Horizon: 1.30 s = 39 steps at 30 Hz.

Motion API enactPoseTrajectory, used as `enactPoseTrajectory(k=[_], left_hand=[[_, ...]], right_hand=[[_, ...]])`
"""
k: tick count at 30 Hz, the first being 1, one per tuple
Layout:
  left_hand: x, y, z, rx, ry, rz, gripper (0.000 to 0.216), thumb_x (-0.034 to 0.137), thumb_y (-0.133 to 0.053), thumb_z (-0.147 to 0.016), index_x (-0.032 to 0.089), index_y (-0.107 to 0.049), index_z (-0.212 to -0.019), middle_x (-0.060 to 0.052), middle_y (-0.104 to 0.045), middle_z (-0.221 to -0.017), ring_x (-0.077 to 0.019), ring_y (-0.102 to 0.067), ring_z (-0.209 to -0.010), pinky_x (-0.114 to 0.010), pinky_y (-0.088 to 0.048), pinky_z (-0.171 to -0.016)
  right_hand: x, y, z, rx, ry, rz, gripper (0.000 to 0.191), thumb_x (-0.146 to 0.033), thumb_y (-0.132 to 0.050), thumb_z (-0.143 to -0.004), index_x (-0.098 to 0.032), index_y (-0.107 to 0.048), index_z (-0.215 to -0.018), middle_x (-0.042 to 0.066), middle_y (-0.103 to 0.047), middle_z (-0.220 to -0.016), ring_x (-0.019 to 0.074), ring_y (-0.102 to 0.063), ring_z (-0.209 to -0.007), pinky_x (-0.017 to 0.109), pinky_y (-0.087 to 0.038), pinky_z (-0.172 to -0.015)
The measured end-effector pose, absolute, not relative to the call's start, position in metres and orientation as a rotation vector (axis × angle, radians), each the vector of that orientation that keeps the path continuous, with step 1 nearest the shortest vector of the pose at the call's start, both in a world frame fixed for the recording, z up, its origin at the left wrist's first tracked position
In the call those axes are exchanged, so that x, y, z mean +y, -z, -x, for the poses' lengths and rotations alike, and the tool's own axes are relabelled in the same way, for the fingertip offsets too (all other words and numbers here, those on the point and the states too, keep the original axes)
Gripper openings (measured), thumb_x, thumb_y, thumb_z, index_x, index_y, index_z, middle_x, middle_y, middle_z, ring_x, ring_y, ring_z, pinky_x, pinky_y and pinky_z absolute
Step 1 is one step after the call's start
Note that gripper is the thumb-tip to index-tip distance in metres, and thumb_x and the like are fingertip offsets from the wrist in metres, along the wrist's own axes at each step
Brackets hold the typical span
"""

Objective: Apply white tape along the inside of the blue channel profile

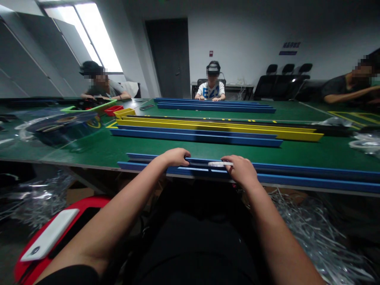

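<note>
right hand (242,171) pinches a thin white strip (216,164); left hand (177,156), apart, curls at the long blue channel-shaped rail (297,181), grip unclear, by the green tabletop (89,152)'s near edge; dark grey door (169,59) beyond.

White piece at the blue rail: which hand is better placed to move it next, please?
Probably the right hand: its fingers hold one end of the white piece. The left hand is at the blue rail, apart from that piece.
</note>
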<state>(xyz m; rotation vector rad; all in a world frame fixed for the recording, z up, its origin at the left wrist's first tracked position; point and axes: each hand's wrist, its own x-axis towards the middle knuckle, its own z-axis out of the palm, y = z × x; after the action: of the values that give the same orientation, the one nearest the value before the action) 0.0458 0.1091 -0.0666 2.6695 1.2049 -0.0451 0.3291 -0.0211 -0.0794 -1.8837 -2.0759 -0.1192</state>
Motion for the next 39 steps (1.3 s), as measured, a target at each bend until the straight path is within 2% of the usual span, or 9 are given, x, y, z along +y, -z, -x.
enactPoseTrajectory(k=[4,14,20,25,31,34,39], left_hand=[[0.106,0.069,-0.064,1.194,0.036,-2.696,0.040,0.038,-0.060,-0.073,0.026,-0.071,-0.109,-0.004,-0.074,-0.106,-0.0205,-0.065,-0.089,-0.026,-0.044,-0.069],[0.099,0.069,-0.094,1.156,0.048,-2.692,0.044,0.038,-0.062,-0.073,0.026,-0.069,-0.115,-0.004,-0.073,-0.109,-0.0217,-0.065,-0.094,-0.026,-0.045,-0.072],[0.094,0.068,-0.092,1.232,0.021,-2.667,0.038,0.041,-0.063,-0.074,0.027,-0.070,-0.108,-0.004,-0.074,-0.104,-0.0224,-0.066,-0.090,-0.026,-0.043,-0.066],[0.093,0.067,-0.093,1.257,0.031,-2.656,0.036,0.043,-0.062,-0.073,0.026,-0.071,-0.104,-0.003,-0.074,-0.095,-0.0213,-0.065,-0.083,-0.026,-0.040,-0.062],[0.096,0.070,-0.093,1.263,0.006,-2.661,0.038,0.041,-0.062,-0.073,0.029,-0.071,-0.108,-0.002,-0.074,-0.099,-0.0215,-0.066,-0.084,-0.027,-0.042,-0.063],[0.097,0.072,-0.092,1.264,-0.009,-2.664,0.038,0.042,-0.062,-0.073,0.029,-0.071,-0.108,-0.003,-0.074,-0.101,-0.0216,-0.066,-0.086,-0.027,-0.042,-0.063],[0.099,0.072,-0.092,1.275,-0.013,-2.647,0.041,0.044,-0.063,-0.073,0.030,-0.070,-0.110,-0.003,-0.074,-0.103,-0.0218,-0.066,-0.088,-0.027,-0.042,-0.064]], right_hand=[[-0.022,0.080,-0.330,-2.073,0.112,1.885,0.032,-0.027,-0.054,-0.089,-0.035,-0.069,-0.116,-0.001,-0.072,-0.115,0.0222,-0.065,-0.104,0.033,-0.044,-0.083],[-0.023,0.078,-0.328,-2.051,0.086,1.908,0.031,-0.030,-0.053,-0.090,-0.035,-0.070,-0.116,0.000,-0.072,-0.115,0.0209,-0.064,-0.103,0.032,-0.043,-0.084],[-0.027,0.080,-0.328,-1.961,0.106,1.875,0.027,-0.037,-0.051,-0.093,-0.031,-0.071,-0.111,0.001,-0.073,-0.110,0.0209,-0.065,-0.099,0.031,-0.044,-0.081],[-0.026,0.082,-0.331,-1.837,0.067,1.817,0.027,-0.041,-0.057,-0.089,-0.025,-0.072,-0.106,0.004,-0.073,-0.107,0.0225,-0.063,-0.102,0.031,-0.045,-0.088],[-0.027,0.084,-0.355,-1.611,-0.081,1.707,0.029,-0.041,-0.052,-0.092,-0.021,-0.073,-0.096,0.005,-0.074,-0.096,0.0192,-0.066,-0.088,0.028,-0.046,-0.078],[-0.029,0.085,-0.367,-1.659,-0.079,1.767,0.030,-0.043,-0.052,-0.092,-0.021,-0.073,-0.095,0.005,-0.074,-0.096,0.0200,-0.066,-0.088,0.029,-0.046,-0.076],[-0.030,0.085,-0.366,-1.833,0.093,1.913,0.024,-0.034,-0.053,-0.091,-0.027,-0.073,-0.103,0.003,-0.074,-0.103,0.0224,-0.065,-0.096,0.031,-0.044,-0.079]])
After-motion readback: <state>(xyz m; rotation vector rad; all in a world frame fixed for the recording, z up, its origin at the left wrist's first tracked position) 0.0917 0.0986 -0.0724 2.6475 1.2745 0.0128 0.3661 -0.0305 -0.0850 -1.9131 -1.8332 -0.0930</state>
